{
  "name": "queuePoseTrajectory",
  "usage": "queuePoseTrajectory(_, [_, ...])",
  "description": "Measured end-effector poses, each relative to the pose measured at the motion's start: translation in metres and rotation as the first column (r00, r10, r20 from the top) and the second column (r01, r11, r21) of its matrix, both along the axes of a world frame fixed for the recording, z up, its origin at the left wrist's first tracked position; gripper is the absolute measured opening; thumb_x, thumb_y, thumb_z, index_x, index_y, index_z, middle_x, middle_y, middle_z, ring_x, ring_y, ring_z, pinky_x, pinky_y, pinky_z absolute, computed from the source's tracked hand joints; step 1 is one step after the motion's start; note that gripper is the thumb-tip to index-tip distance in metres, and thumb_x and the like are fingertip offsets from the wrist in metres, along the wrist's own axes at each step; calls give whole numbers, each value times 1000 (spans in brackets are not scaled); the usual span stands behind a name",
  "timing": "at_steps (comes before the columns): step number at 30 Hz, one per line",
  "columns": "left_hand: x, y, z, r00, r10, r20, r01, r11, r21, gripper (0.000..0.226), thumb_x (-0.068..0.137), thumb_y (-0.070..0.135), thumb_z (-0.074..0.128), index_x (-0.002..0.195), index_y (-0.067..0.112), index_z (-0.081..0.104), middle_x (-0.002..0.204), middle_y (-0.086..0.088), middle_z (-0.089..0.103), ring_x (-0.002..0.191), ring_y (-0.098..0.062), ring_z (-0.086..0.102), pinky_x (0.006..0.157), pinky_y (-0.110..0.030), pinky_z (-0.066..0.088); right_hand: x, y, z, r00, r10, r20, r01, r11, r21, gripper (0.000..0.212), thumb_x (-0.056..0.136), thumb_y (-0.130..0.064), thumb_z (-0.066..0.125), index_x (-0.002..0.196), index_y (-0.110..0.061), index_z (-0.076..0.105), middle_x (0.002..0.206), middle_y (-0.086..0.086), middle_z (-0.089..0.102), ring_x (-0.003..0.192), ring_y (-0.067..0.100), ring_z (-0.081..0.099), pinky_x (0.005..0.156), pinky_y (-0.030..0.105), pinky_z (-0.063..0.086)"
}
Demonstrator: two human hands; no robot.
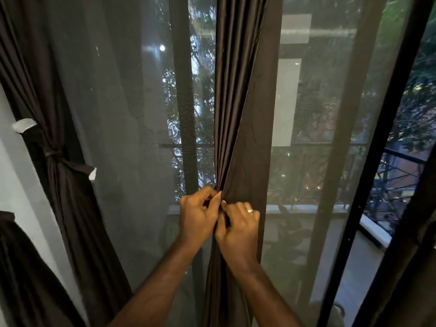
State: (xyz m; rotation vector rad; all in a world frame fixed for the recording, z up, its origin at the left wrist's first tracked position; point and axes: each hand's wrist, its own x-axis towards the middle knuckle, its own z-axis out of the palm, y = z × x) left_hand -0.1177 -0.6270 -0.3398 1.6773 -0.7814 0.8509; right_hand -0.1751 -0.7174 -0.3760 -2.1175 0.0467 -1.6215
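Gathering the curtain [238, 114], we find left hand [198, 212] and right hand [239, 226] fingers [236, 206] pinching its folds tight; bunch pleats evenly.

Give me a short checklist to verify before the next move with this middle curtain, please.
1. Left hand grips the middle curtain: ok.
2. Right hand grips it close beside the left: ok.
3. Fabric gathered into one bunch at the hands: ok.
4. A tie for it within reach: cannot tell, none visible.
5. Left curtain held by its band: ok.
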Motion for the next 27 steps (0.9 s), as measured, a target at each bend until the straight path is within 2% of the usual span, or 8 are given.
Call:
queuePoseTrajectory(6, [-5,2,1,996,-77,-44,76,996,-41,29,89,20,72,63,10,64,55,14,60,49,-1,54,50,-23,42,-2,1,-2,999,-10,-32,9,999,-37,11,88,-13,57,84,-12,68,71,2,55,68,24,50,64,36,32])
queuePoseTrajectory(11, [-4,4,10,994,-113,-3,113,993,18,37,89,33,70,61,9,63,55,2,62,48,-17,58,47,-36,46,-1,3,1,997,-70,-20,65,980,-188,9,81,-2,70,79,-8,64,71,6,54,66,25,48,60,40,34])
queuePoseTrajectory(14, [-2,6,12,993,-119,-8,119,992,38,38,84,34,75,59,9,62,52,4,59,46,-15,55,45,-30,43,-3,0,-4,997,-61,-51,48,974,-220,12,79,0,69,89,-6,67,76,6,56,70,26,49,61,40,36])
queuePoseTrajectory(17, [3,13,12,994,-113,-5,113,991,70,31,85,16,78,61,11,60,54,17,58,49,1,52,50,-16,40,-9,-12,-9,986,70,-153,-104,969,-223,30,84,-9,65,113,-13,71,90,-2,62,82,21,55,69,38,38])
queuePoseTrajectory(19, [4,18,11,996,-90,-1,90,993,71,31,86,12,77,62,15,57,51,16,51,48,4,46,51,-11,34,-17,-24,-8,981,132,-143,-149,982,-118,27,89,-18,64,115,-19,72,100,-8,66,93,16,59,77,41,42])
queuePoseTrajectory(22, [3,22,10,997,-72,-1,72,995,64,35,87,10,77,62,18,54,51,13,45,47,0,41,50,-11,31,-21,-46,0,996,65,-57,-52,975,214,23,92,-24,67,115,-23,69,113,-9,63,110,14,57,94,46,45])
queuePoseTrajectory(25, [3,25,8,998,-67,-5,67,996,60,37,87,9,76,61,17,51,51,12,42,47,-2,37,50,-14,30,-15,-69,5,982,177,-68,-107,812,574,45,89,-30,75,130,-30,57,126,-12,57,121,12,53,105,40,43])
queuePoseTrajectory(27, [3,28,6,998,-59,-12,59,997,52,36,88,11,76,61,12,52,51,10,42,47,-3,36,49,-15,29,-10,-74,6,947,322,-9,-222,672,706,39,89,-25,75,124,-30,60,117,-10,65,113,12,61,101,35,50])
